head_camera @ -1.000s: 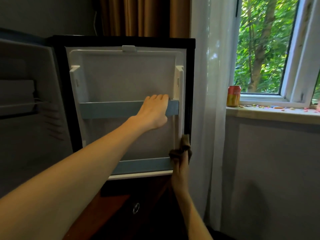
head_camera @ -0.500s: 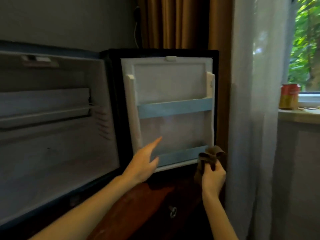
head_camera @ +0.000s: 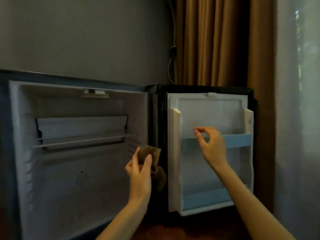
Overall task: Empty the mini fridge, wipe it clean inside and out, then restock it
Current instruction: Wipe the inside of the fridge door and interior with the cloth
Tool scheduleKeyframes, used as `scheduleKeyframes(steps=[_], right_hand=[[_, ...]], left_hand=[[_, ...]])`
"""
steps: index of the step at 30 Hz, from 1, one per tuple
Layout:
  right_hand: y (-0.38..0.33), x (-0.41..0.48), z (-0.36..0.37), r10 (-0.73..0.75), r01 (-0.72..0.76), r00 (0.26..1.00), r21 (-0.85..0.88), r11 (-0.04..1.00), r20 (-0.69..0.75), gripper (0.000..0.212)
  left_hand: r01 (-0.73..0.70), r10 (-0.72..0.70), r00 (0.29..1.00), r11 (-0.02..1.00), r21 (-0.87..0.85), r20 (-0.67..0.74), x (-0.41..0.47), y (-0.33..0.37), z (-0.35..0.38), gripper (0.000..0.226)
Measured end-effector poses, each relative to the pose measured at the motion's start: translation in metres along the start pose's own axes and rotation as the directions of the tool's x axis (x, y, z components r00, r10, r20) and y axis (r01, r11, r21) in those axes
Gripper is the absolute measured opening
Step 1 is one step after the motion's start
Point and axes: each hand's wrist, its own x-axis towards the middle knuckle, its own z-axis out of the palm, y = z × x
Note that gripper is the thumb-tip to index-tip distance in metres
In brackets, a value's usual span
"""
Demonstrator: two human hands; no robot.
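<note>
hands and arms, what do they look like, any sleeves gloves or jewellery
The left hand and right hand are bare: no gloves, and no rings show. The left forearm and right forearm are bare down to the frame's lower edge, with no sleeve, watch or bracelet in view. The fingernails look short; the picture is too soft to tell any polish.

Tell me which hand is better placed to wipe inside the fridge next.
Probably left: the left hand grips the cloth beside the fridge interior; the right hand holds nothing, over by the door shelf.
</note>
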Motion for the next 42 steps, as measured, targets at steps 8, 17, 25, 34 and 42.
scheduleKeyframes(steps=[8,17,25,34,42], right_hand=[[0.054,0.019,0.046,-0.201,0.15,0.964,-0.267,0.952,-0.176,0.045],[0.078,0.033,0.059,-0.332,0.284,0.932,-0.278,0.918,-0.144,0.044],[0.073,0.031,0.072,-0.236,0.178,0.924,-0.207,0.962,-0.3,0.051],[0.064,0.026,0.069,-0.239,0.167,0.921,-0.242,0.956,-0.307,0.051],[0.059,0.021,0.064,-0.248,0.198,0.938,-0.214,0.957,-0.242,0.045]], left_hand=[[-0.615,0.602,0.789,0.766,0.189,0.123,0.04,0.0,0.035,0.063],[-0.794,0.815,0.452,0.182,0.58,0.362,0.146,0.026,0.112,0.046],[-0.761,0.787,0.55,0.336,0.554,0.279,0.082,-0.098,0.085,0.053],[-0.748,0.696,0.62,0.383,0.542,0.363,0.053,-0.13,0.063,0.059],[-0.748,0.791,0.58,0.421,0.512,0.196,0.102,-0.041,0.109,0.052]])
